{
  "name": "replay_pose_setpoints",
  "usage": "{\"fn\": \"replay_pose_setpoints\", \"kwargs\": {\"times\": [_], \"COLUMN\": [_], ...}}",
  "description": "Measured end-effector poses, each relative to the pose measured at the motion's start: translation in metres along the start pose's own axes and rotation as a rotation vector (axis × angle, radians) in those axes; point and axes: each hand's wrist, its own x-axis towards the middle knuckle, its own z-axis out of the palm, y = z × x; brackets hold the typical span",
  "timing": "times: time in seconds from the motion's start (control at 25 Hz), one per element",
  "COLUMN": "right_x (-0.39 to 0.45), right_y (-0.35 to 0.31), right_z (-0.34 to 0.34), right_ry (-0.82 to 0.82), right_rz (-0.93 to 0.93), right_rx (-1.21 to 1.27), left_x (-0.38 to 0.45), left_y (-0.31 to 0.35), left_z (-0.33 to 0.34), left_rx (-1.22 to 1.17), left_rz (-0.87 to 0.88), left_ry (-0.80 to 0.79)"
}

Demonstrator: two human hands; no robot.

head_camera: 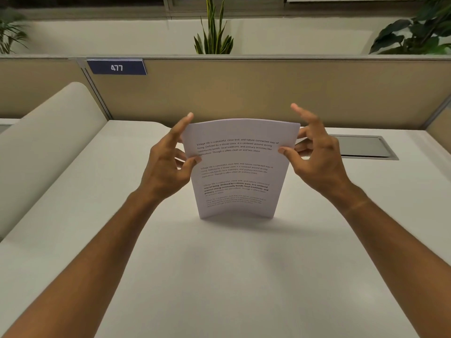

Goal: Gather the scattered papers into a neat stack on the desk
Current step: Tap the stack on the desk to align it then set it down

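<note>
papers: stack of papers (pixel 238 167) standing upright on its bottom edge, centre of the counter (pixel 219 276), printed side facing the camera. Sheets bowed slightly, edges look aligned. Text in four paragraph blocks, one partly bold.
left hand: left hand (pixel 168 167) pinching the stack's left edge, thumb on the front face, middle fingers behind. Index finger extended up along the top-left corner.
right hand: right hand (pixel 314 157) pinching the right edge, thumb on the front, curled fingers behind. Index finger raised off the paper, pointing up.
grip: both hands grasping the stack in its upper half. Bottom edge touches the counter, shadow just beneath it.
counter: white, bare around the stack. No loose sheets in view.
cable hatch: grey recessed panel (pixel 363 146) in the counter, back right, just beyond the right hand.
partition: tan divider (pixel 268 93) behind the counter, blue tag (pixel 117 67) reading 477 at upper left.
left side: pale rounded panel (pixel 48 128) along the counter's left edge.
plants: snake plant (pixel 214 32) behind the partition at centre, broad-leaf plant (pixel 415 32) at right, another (pixel 9 32) at far left.
</note>
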Motion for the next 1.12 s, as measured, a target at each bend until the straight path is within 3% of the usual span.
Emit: {"fn": "replay_pose_setpoints", "kwargs": {"times": [0.4, 0.72, 0.84, 1.12], "right_x": [0.001, -0.039, -0.055, -0.057], "right_y": [0.000, 0.017, 0.016, 0.019], "right_z": [0.003, 0.034, 0.049, 0.052], "right_ry": [-0.002, 0.115, 0.173, 0.171], "right_rz": [-0.058, 0.283, 0.280, 0.258], "right_rx": [-0.006, 0.229, 0.240, 0.206], "left_x": [0.001, -0.040, -0.051, -0.050], "left_y": [-0.005, -0.004, -0.003, -0.001], "left_z": [0.002, 0.035, 0.049, 0.054], "left_rx": [-0.036, -0.268, -0.288, -0.296], "left_rz": [-0.011, -0.346, -0.333, -0.357], "left_ry": [0.007, 0.231, 0.300, 0.291]}}
